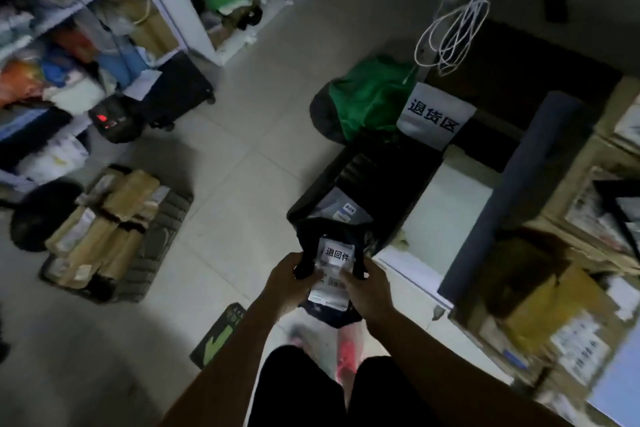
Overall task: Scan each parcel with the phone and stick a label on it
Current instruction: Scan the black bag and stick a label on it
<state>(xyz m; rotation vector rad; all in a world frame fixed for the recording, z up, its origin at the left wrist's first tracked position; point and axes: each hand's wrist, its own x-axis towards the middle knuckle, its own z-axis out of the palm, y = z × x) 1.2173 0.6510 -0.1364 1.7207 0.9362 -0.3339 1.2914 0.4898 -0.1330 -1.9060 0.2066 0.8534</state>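
Soft, crumpled dark parcel [311, 232] is held over the floor, face up, w/ left hand [291, 274] and right hand [367, 282] gripping its side edges. White label [337, 255] reading 退回件 sits on it, overlapping a larger white waybill [329, 291]. A grey parcel [341, 208] w/ a small sticker lies in the black bin [381, 177] just beyond.

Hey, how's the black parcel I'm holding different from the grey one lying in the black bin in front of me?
The black parcel is gripped by the left hand and right hand; the grey parcel lies in the black bin. The black parcel's white label is large with bold characters; the grey parcel carries a smaller label. Both are soft bags with white labels.
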